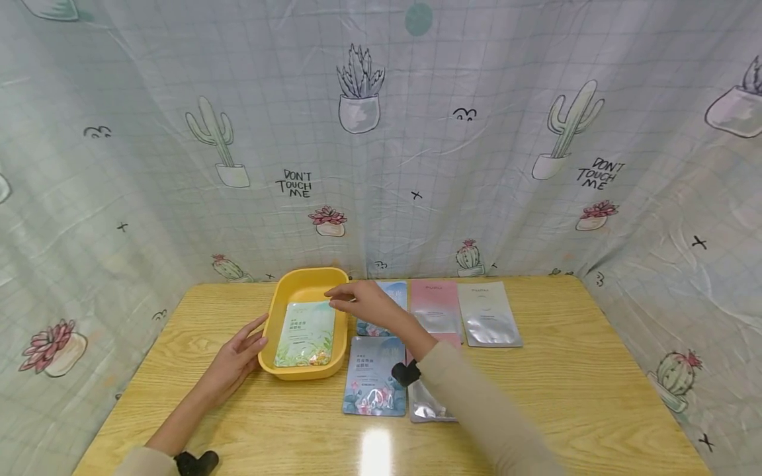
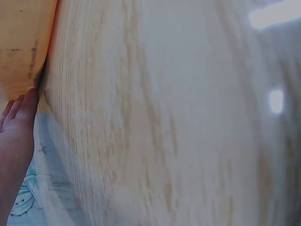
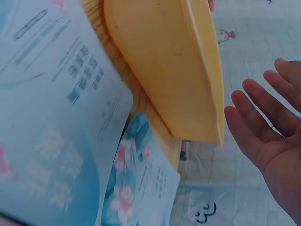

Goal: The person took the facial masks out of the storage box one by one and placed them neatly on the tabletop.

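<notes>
A yellow plastic basin (image 1: 297,374) stands at the left part of the table, with a green flat sachet (image 1: 306,334) lying face up inside. My left hand (image 1: 234,362) rests against the basin's left side, its fingers extended; the left wrist view shows the fingertips at the basin's wall (image 2: 23,47). Over the basin's right rim hovers my right hand (image 1: 372,305), fingers loosely spread and holding nothing, as the right wrist view confirms. Just right of the basin lie two blue floral sachets, one in front (image 1: 372,380) and one behind (image 1: 394,289), the latter partly hidden by my right hand.
Farther right are a pink-and-silver sachet (image 1: 434,304) and a cream-and-silver sachet (image 1: 491,317). Another silver sachet (image 1: 426,406) in the front row is partly covered by my right sleeve. A patterned curtain (image 1: 411,152) hangs behind the wooden table (image 1: 571,396).
</notes>
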{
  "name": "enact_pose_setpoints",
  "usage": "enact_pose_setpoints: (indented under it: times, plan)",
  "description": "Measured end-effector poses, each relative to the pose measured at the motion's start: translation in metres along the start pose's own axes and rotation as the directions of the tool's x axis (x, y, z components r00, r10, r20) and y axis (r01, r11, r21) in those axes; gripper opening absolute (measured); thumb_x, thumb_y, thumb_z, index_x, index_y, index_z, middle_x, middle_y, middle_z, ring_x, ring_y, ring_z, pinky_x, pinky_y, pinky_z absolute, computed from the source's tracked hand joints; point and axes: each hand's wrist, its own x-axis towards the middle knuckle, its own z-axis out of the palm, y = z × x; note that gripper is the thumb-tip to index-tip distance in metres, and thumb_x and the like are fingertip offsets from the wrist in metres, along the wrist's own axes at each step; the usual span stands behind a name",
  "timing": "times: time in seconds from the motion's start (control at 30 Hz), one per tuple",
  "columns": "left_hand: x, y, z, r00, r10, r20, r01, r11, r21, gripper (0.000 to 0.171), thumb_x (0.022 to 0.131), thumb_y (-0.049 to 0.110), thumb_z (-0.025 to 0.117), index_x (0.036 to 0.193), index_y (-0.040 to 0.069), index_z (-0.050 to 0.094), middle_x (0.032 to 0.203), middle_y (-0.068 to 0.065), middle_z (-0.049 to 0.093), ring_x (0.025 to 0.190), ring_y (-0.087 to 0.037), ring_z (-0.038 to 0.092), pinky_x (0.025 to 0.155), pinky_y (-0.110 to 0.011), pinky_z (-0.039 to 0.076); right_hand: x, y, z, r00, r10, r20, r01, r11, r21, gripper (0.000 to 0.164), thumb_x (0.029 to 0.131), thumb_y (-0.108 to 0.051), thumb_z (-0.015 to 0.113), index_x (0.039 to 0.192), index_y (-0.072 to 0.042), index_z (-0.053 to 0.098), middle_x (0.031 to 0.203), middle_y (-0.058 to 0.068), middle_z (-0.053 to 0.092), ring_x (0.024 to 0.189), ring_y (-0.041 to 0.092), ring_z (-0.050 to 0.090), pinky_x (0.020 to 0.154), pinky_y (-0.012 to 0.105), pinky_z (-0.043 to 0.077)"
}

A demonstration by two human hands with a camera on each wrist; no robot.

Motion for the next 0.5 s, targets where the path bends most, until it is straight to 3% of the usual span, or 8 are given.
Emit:
enact_pose_setpoints:
  times: [0.3, 0.5]
  plan:
    - [-0.001, 0.0, -0.002, 1.0, 0.013, 0.011, -0.013, 1.0, -0.007, 0.062, 0.111, 0.016, 0.045, 0.165, 0.015, 0.015, 0.158, -0.024, 0.031, 0.128, -0.011, 0.057, 0.097, -0.029, 0.054, 0.046, -0.012, 0.017, 0.984, 0.155, 0.085, -0.148, 0.986, -0.079, 0.041, 0.104, -0.037, 0.059, 0.139, -0.016, 0.064, 0.129, 0.001, 0.069, 0.112, 0.014, 0.066, 0.088, 0.024, 0.054]
    - [0.0, -0.001, -0.004, 1.0, 0.018, 0.021, -0.018, 1.0, -0.02, 0.062, 0.111, 0.016, 0.045, 0.165, 0.014, 0.015, 0.154, -0.014, 0.041, 0.128, -0.013, 0.058, 0.097, -0.031, 0.054, 0.068, -0.025, 0.026, 0.924, 0.368, 0.103, -0.353, 0.925, -0.142, 0.055, 0.107, -0.047, 0.047, 0.146, -0.01, 0.056, 0.145, 0.005, 0.059, 0.121, 0.02, 0.061, 0.098, 0.033, 0.051]
